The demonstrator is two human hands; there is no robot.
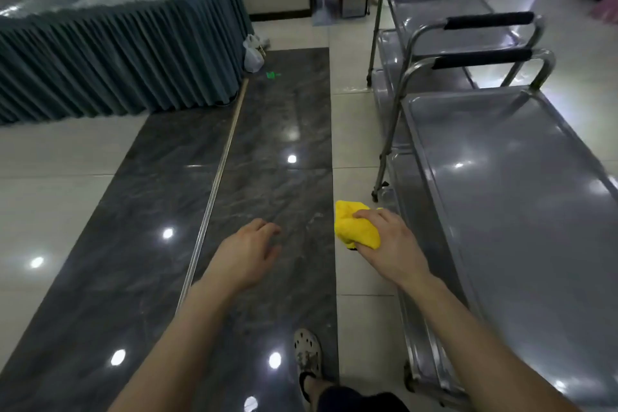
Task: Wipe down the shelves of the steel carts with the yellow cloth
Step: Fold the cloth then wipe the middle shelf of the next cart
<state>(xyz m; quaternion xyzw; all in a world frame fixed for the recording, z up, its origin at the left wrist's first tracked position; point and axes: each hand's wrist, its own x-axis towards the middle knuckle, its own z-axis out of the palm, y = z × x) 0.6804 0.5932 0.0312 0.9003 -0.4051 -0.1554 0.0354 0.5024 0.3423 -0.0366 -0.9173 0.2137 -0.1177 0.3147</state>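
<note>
Now: my right hand [384,244] grips the yellow cloth [354,224]; left hand [247,254] loose, empty.
Cloth just left of the top shelf [508,197], off its left edge; shelf runs lengthwise away.

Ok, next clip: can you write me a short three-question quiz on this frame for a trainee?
1. Which hand grips the yellow cloth? A) the left hand B) the right hand C) both
2. True or false: the yellow cloth lies flat on the top shelf of the nearest steel cart.
3. Fill the gap: the left hand holds ____.

Key
1. B: the right hand's fingers curl round the bunched cloth.
2. False: the cloth is in the hand, off the shelf, left of the cart in the picture.
3. Nothing: its fingers hang loosely over the dark floor.
</note>
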